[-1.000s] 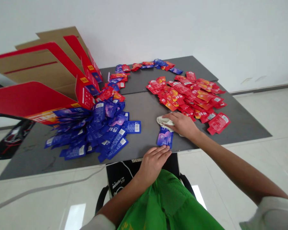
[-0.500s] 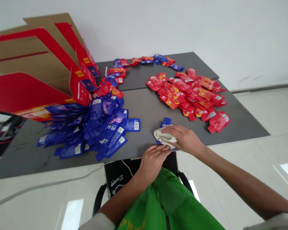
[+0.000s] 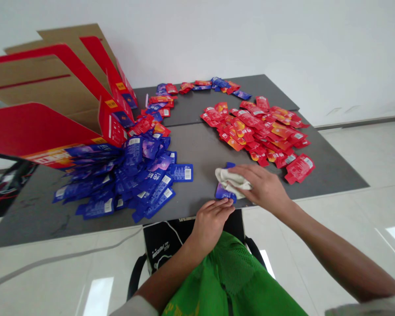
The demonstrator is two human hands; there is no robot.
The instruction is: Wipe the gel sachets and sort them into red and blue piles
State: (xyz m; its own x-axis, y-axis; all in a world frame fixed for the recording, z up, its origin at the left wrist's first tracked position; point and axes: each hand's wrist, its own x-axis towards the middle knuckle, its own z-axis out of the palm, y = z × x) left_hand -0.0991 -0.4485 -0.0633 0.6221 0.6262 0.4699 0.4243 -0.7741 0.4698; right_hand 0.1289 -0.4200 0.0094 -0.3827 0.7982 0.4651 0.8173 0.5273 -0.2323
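Observation:
My right hand (image 3: 263,184) is closed round a folded cream cloth (image 3: 232,179), which rests on a blue pouch (image 3: 221,192) near the table's front edge. The cloth covers most of the pouch's middle; a blue strip shows above it and the lower end below. My left hand (image 3: 212,219) lies at the front edge with its fingers stretched out, fingertips touching the pouch's lower end. To the left is a heap of blue pouches (image 3: 148,175). A spread pile of red pouches (image 3: 256,129) lies to the right, beyond my right hand.
Two open red cardboard boxes (image 3: 23,127) stand at the table's left side. A row of mixed red and blue pouches (image 3: 202,84) curves along the back of the grey table (image 3: 197,145). Below the front edge are a black box (image 3: 164,245) and a pale cable (image 3: 69,252).
My right hand and the cloth have shifted slightly to the right over the blue pouch, uncovering more of its lower left part. My left hand has stayed in place.

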